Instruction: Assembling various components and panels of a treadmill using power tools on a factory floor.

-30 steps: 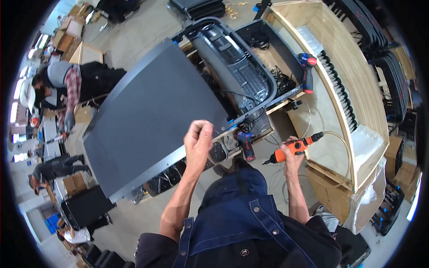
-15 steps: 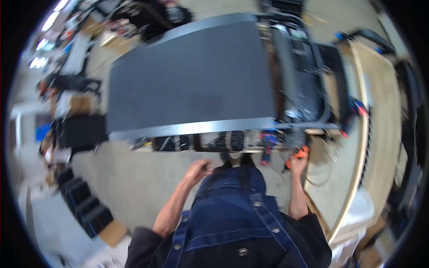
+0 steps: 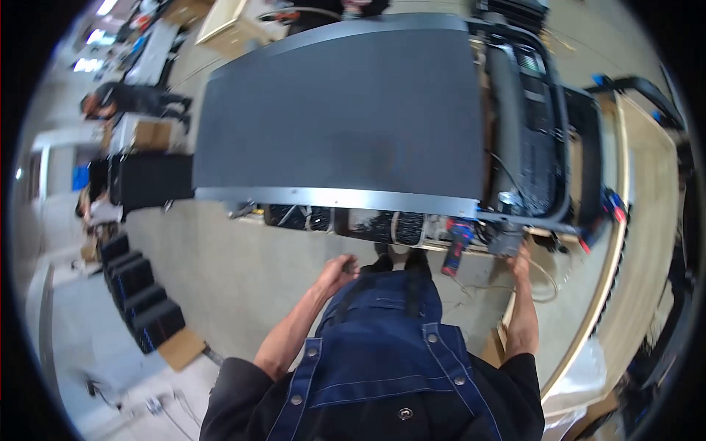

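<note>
A treadmill [image 3: 346, 110] with a dark grey belt and silver side rails lies across the space in front of me. My left hand [image 3: 340, 270] is closed in front of my apron, apart from the treadmill. Its fingers are curled, and a small dark spot shows between them, too small to name. My right hand [image 3: 521, 259] reaches up to the near right corner of the treadmill, beside a grey bracket-like part [image 3: 506, 241]. Its fingertips are largely hidden there. Left of that hand, a blue and red cordless power tool [image 3: 457, 248] hangs at the near edge.
A long pale wooden crate wall [image 3: 624, 220] curves along my right. Black wrapped parts [image 3: 375, 224] sit below the near rail. Stacked black boxes [image 3: 143, 301] stand at the left. Another person [image 3: 136, 103] bends over a workbench at the far left. A cable [image 3: 544, 290] loops beside my right arm.
My right hand has moved up and right against the treadmill's corner. The orange object it held is out of sight. The whole view has shifted, and my left hand stays closed.
</note>
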`<state>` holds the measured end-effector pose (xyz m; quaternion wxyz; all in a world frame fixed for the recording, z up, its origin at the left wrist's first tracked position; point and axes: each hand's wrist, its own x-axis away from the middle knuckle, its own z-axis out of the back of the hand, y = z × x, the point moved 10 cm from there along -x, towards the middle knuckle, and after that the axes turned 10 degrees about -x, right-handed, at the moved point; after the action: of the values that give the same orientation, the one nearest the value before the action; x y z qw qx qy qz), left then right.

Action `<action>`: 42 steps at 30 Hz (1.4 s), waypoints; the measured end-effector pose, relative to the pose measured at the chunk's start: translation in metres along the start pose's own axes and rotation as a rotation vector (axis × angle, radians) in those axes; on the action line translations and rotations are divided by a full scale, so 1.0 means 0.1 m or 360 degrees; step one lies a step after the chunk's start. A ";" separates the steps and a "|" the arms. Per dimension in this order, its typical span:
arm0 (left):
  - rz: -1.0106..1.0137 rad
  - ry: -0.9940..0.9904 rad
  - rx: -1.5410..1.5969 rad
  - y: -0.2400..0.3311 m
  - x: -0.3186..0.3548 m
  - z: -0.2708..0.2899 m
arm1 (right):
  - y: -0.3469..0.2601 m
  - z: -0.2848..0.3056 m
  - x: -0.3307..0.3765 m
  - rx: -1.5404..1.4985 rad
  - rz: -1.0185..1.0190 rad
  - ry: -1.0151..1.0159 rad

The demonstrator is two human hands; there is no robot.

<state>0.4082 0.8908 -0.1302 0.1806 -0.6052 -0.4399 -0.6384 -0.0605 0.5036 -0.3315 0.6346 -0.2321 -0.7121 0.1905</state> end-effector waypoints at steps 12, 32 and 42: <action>-0.0144 0.0112 0.0080 0.01 -0.77 0.43 | 0.11 0.25 -0.20 0.0225 0.0950 0.0009; -0.0240 0.0128 -0.0029 -0.16 0.20 0.79 | 0.49 -2.03 0.94 0.1870 0.0663 0.0469; -0.0976 -0.0525 0.0897 1.76 0.44 0.60 | 0.26 -1.36 1.15 0.1204 0.0346 0.0378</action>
<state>0.5704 0.8541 -0.0362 0.0682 -0.4678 -0.7786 -0.4127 0.0668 0.5875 -0.2357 0.7291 -0.0767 -0.4850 0.4768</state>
